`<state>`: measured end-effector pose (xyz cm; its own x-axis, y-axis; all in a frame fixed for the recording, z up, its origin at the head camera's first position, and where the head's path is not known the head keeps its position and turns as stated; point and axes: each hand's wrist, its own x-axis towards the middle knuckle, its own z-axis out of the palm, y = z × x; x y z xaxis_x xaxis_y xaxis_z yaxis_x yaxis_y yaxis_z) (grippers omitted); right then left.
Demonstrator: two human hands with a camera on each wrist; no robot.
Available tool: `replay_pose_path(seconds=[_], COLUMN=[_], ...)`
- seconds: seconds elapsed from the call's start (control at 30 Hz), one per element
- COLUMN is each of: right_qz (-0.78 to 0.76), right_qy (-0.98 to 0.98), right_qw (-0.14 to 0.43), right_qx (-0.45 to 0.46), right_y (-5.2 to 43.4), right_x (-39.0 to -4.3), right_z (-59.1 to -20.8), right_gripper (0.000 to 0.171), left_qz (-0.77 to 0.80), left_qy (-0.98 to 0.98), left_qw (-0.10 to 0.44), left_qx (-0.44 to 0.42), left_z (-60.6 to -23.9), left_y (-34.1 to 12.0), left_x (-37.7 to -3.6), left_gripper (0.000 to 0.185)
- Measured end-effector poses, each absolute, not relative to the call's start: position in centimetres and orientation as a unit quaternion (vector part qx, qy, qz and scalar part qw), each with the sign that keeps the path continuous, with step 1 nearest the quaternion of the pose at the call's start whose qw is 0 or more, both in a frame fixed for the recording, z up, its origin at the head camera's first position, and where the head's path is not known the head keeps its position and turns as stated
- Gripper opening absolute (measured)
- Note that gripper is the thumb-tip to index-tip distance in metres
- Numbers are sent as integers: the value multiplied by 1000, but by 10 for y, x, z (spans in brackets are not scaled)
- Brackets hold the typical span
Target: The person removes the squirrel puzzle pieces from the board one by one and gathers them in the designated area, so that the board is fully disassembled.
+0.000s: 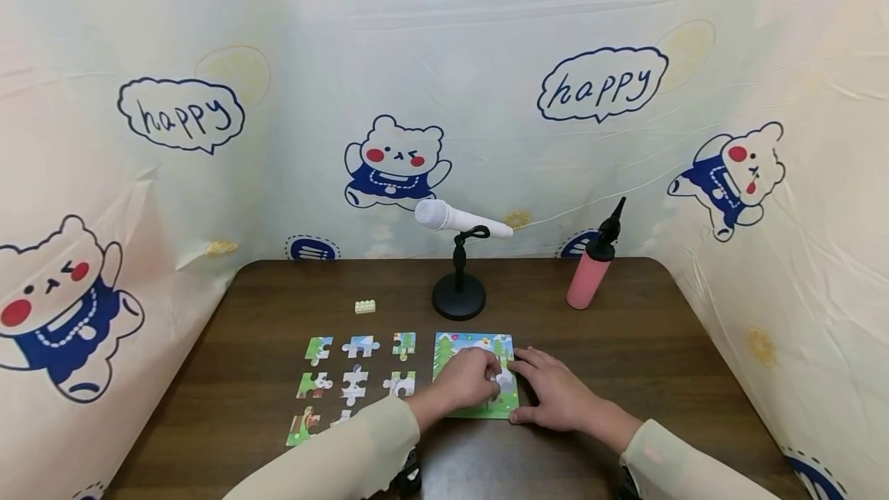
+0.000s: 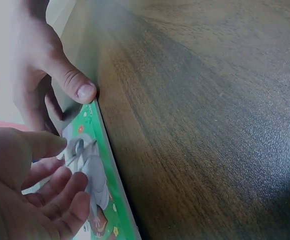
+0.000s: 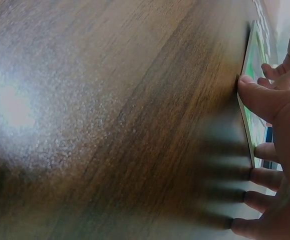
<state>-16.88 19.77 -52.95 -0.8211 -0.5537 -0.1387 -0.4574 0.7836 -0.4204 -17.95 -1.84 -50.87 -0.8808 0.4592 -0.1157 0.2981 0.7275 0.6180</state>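
Note:
A square picture board (image 1: 505, 407), green with trees and a white animal printed on it, lies on the table before me. My left hand (image 1: 467, 378) is over its middle, the fingers curled and the thumb close to the index finger; I cannot tell whether something small is pinched there. At the board's right side my right hand (image 1: 554, 396) has its fingers spread out. Its thumb (image 3: 254, 95) touches the front edge near the corner. Left of the board, several loose jigsaw pieces (image 1: 354, 386) lie in rows, partly hidden by my left sleeve.
A white microphone (image 1: 479, 223) rests on a black stand (image 1: 459, 301) behind the board. Farther right stands a pink hand pump (image 1: 586, 282) with a black nozzle. A small cream toy brick (image 1: 364, 306) lies behind the pieces. A printed curtain (image 1: 486, 83) hangs behind the table.

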Motion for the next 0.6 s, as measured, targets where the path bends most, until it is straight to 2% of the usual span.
replay_pose_path(seconds=[0.13,0.33,0.6], right_qz=[-190,-194,-197], right_qy=[935,935,934], right_qw=[130,132,145], right_qx=[-271,-267,-259], right_y=[197,197,197], right_x=[-168,-168,-168], right_z=[-529,-528,-527], right_gripper=[84,84,85], left_qz=[332,371,423], left_qy=[913,895,864], left_qw=[122,123,154], left_qx=[202,216,226], left_z=[-511,-512,-500], left_y=[-19,-25,-58], left_x=[-181,-182,-179], left_gripper=[7,5,8])
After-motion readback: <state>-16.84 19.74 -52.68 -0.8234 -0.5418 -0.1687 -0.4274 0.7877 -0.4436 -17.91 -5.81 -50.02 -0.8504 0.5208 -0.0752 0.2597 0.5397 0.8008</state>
